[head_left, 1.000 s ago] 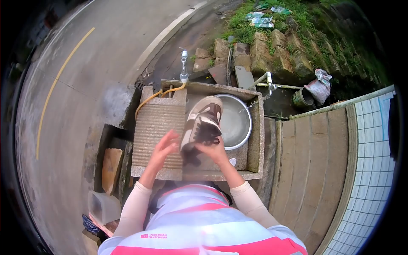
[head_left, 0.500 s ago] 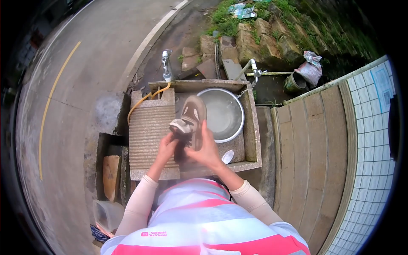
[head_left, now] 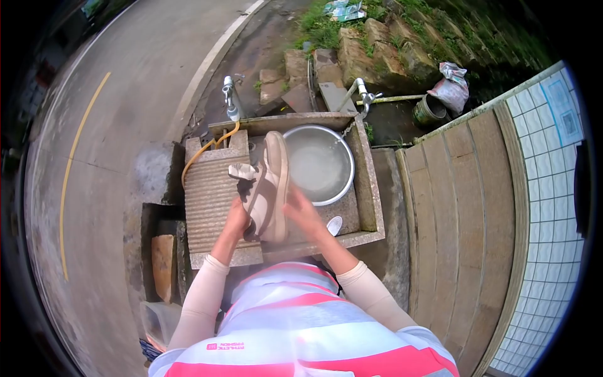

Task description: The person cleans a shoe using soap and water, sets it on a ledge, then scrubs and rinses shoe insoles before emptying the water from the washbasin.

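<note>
Gripping the shoe (head_left: 259, 200) low on its open side with the left hand (head_left: 236, 221), clamped tight. With the right hand (head_left: 303, 215), close by the sole (head_left: 280, 188) on the basin's side, too blurry to tell if pressing on it. Held up just left of the round metal basin (head_left: 353, 171), pointing the long way from near the body to far off. Turned with the sole to the basin, and the pale tongue (head_left: 242, 171) away from it. Nearer the basin with the right hand.
</note>
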A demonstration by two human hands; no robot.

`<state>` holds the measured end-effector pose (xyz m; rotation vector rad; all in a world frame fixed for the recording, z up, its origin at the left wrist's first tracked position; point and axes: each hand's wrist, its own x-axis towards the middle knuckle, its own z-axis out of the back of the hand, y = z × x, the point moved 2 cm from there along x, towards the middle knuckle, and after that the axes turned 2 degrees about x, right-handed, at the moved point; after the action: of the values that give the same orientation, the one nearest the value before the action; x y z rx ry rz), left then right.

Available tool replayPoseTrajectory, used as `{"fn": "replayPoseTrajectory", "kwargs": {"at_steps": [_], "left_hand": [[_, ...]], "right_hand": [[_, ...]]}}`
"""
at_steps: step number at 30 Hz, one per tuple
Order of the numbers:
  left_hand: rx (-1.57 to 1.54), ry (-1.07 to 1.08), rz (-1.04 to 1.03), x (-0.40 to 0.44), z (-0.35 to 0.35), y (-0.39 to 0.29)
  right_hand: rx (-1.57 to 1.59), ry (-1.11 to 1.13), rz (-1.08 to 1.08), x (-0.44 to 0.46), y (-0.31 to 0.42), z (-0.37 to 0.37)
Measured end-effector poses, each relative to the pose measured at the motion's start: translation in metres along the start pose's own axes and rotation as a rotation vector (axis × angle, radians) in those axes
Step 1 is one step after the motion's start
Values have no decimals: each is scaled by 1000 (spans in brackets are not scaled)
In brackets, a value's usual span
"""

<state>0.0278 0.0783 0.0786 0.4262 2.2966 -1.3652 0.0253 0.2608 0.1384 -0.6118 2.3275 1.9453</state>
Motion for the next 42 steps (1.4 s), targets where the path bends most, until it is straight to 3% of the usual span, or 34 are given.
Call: {"fn": "replayPoseTrajectory", "kwargs": {"at_steps": [2,8,12,16,23,25,30,33,36,40,42], "left_hand": [[-2,45,5,7,2,10],[181,77,35,13,-7,9],[294,5,-116,34,-15,16],[379,100,19,44,-33,26],[522,237,54,58,-79,7],[435,125,59,75,-83,0],[830,278,-339,102,-151,1],[902,256,-289,151,-150,31],[950,165,-262,187,-142,36],[1088,140,-211,241,-124,73],[1177,163,-285,269,-112,104]], "right_hand": [[164,33,-43,-4,6,-9],[208,-4,-141,-6,-4,8],[319,-55,-238,-6,-11,32],[494,-81,-315,-4,-32,64],[827,-59,-507,-12,-75,136],[934,-55,-525,-16,-75,152],[1042,-78,-547,-7,-82,180],[1014,-77,-605,-2,-90,198],[780,-41,-562,18,-110,226],[178,-34,-426,91,-144,285],[-126,-39,-304,133,-175,310]]}}
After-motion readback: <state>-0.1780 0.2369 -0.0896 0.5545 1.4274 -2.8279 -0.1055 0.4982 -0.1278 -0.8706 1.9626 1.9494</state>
